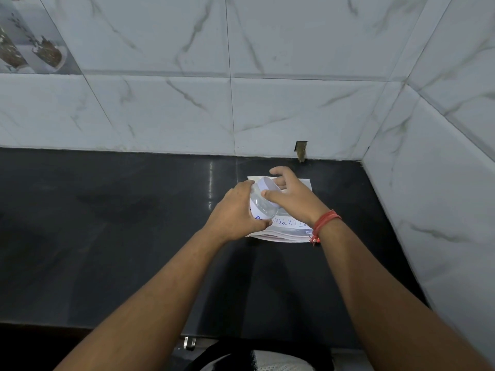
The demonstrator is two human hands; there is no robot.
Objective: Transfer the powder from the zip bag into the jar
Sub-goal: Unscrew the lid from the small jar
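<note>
A clear plastic jar with a white lid is held tilted above the counter, lid end pointing away and up. My left hand wraps around the jar's body. My right hand has its fingers and thumb around the lid. Under both hands a flat white zip bag lies on the black counter, with handwritten lettering on its label. The powder inside the bag cannot be made out.
The counter ends at marble-tiled walls behind and to the right, forming a corner. A small notch is cut in the back wall's base. The counter's front edge runs near my body, with a metal latch below it.
</note>
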